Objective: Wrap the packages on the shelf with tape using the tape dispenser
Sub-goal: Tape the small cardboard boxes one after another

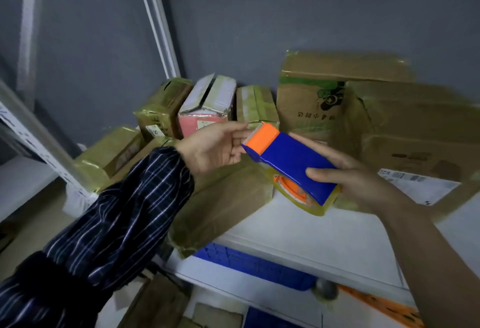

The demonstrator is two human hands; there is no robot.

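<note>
On the white shelf (324, 244) before me, the packages (405, 125) crowd the back wall, the biggest cartons to the right and smaller taped boxes to the left. A flat brown package (223, 203) lies nearest me, and its lower corner seems to hang past the shelf's front edge. If I press tape down hard on that end, I judge it could tip or slide off.

Above it, my right hand (355, 174) grips the blue body of the tape dispenser (293, 161), thumb on top and fingers wrapped underneath. The yellowish tape roll (296, 195) hangs below my grip. A sharp pull against the roll could twist the dispenser in my palm, since I hold it near the back only.

My left hand (213, 146) reaches for the orange front end, thumb and fingertips right at the toothed blade (255, 130). Whether I have the tape end pinched I cannot tell, as the tape itself does not show. That is the main worry: drawing my fingers across those teeth would nick them, and a lost end would snap back onto the roll.
</note>
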